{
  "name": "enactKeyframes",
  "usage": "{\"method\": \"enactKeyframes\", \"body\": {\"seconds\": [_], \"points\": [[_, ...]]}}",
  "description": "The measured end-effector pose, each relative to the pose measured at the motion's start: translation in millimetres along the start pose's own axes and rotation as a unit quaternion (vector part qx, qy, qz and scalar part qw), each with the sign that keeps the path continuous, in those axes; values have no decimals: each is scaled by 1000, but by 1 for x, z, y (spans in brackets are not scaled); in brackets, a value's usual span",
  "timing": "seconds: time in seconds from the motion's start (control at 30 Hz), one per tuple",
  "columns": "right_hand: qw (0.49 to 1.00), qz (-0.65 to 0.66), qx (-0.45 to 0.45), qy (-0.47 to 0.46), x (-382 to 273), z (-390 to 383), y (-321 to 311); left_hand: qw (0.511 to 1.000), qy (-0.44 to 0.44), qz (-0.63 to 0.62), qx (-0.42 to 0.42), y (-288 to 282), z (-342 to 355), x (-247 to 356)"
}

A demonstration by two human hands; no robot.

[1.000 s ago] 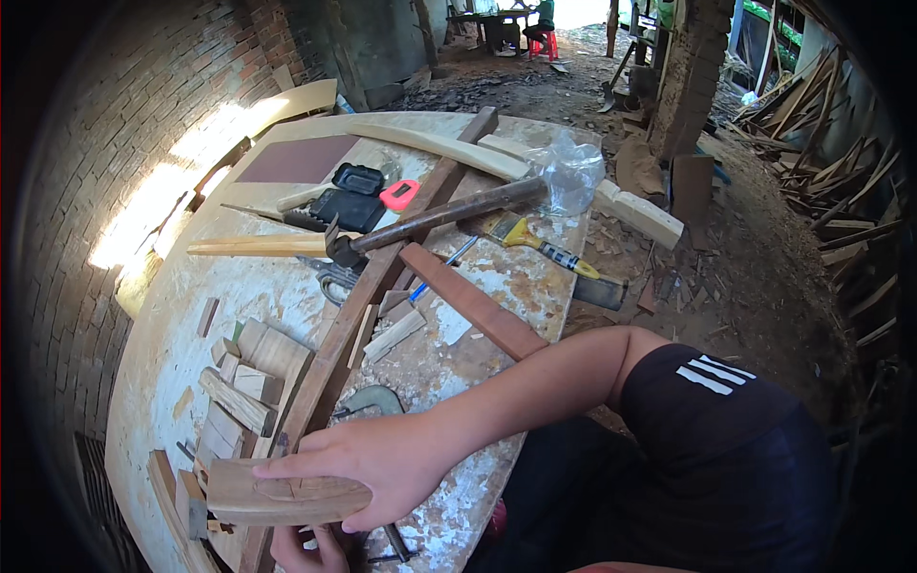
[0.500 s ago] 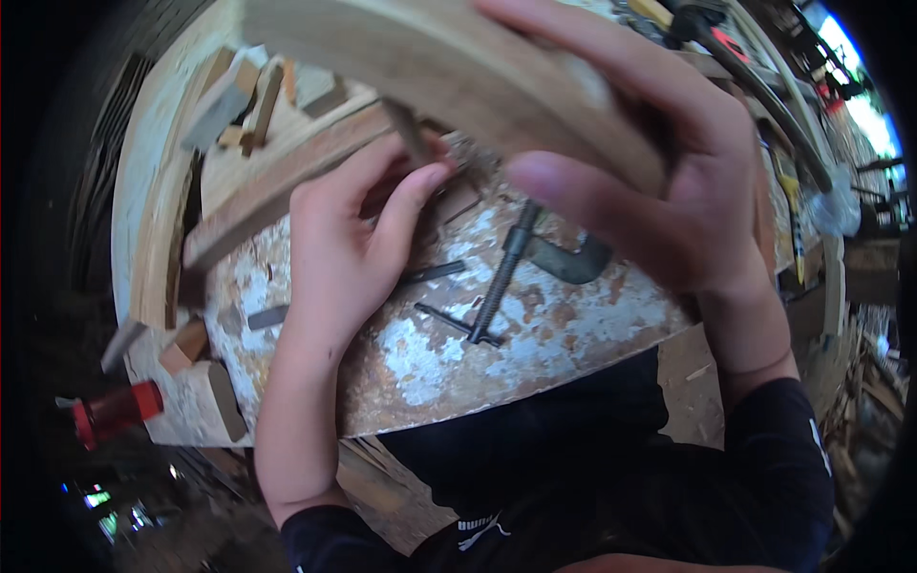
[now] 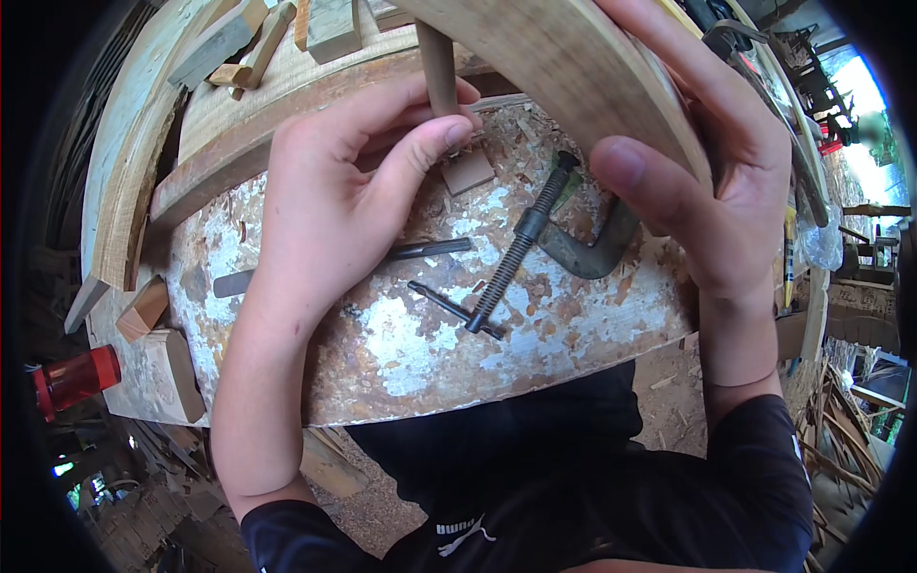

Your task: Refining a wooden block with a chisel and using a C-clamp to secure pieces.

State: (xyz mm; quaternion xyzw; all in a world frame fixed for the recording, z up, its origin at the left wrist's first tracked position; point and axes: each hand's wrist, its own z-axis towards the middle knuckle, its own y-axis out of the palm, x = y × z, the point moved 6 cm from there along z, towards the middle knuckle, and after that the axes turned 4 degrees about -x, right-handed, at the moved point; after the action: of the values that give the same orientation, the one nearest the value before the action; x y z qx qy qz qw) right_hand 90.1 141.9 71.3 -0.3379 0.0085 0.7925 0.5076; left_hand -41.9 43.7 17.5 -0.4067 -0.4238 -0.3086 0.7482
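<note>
Curved light-brown wooden board [image 3: 564, 72], upper centre of frame.
Probably stiff, fairly light; grip by edges. Right hand [image 3: 728, 186]: fingers spread around its right end. Left hand [image 3: 330, 181]: fingers pinching slim round brown wooden peg [image 3: 437, 72].

Clamp [image 3: 528, 225] on tabletop [image 3: 401, 368], between the person's left hand [image 3: 334, 186] and right hand [image 3: 721, 181]. Board [image 3: 573, 81] in right hand; peg [image 3: 437, 72] in left. Small wood piece [image 3: 468, 172] and bar [image 3: 435, 249] left of clamp. Beam [image 3: 220, 172] behind left wrist, offcuts [image 3: 218, 43] behind beam. Block [image 3: 167, 374] on near-left corner; container [image 3: 81, 375] left of it.
</note>
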Motion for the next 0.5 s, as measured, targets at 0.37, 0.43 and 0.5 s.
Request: {"method": "enactKeyframes", "body": {"seconds": [0.37, 0.43, 0.5], "points": [[999, -3, -39, 18, 9, -10, -13, 994, -11, -76, -78, 2, 2, 1], [999, -4, -45, 24, 10, -11, -17, 994, -7, -75, -80, 2, 1, 3], [998, -6, -51, 28, 11, -12, -20, 994, -7, -71, -87, 2, 1, 4]]}}
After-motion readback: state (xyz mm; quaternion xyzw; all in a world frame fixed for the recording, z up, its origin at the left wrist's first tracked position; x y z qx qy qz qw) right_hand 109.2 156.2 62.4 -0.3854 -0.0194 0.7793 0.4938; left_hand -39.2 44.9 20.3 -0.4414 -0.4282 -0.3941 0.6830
